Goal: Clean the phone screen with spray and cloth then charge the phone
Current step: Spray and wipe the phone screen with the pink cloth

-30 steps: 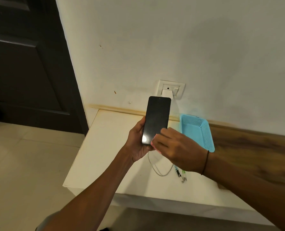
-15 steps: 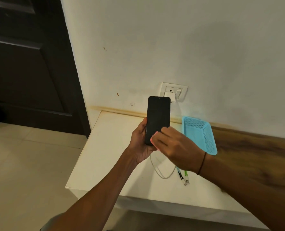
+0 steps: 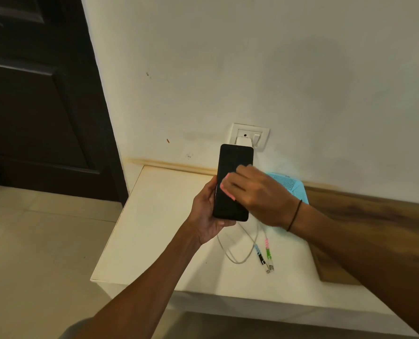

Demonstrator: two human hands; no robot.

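My left hand (image 3: 204,214) holds a black phone (image 3: 230,201) upright from its left edge and bottom, dark screen facing me. Over the middle of that screen lies my right hand (image 3: 257,192), fingers closed on a small pink cloth (image 3: 227,190) pressed flat to the glass; only the cloth's edge shows. A white charger (image 3: 243,141) sits plugged in the wall socket (image 3: 251,137) just behind the phone's top. Its white cable (image 3: 237,250) loops on the white table (image 3: 154,228), ending in two plugs with coloured sleeves (image 3: 264,255). No spray bottle is visible.
A light blue perforated basket (image 3: 289,184) stands on the table behind my right wrist. A wooden surface (image 3: 374,216) runs off to the right. A dark door (image 3: 39,94) and a tiled floor (image 3: 32,253) lie to the left.
My right hand with the pink cloth has slid up the screen from the phone's lower part to its middle. The phone stays upright in my left hand.
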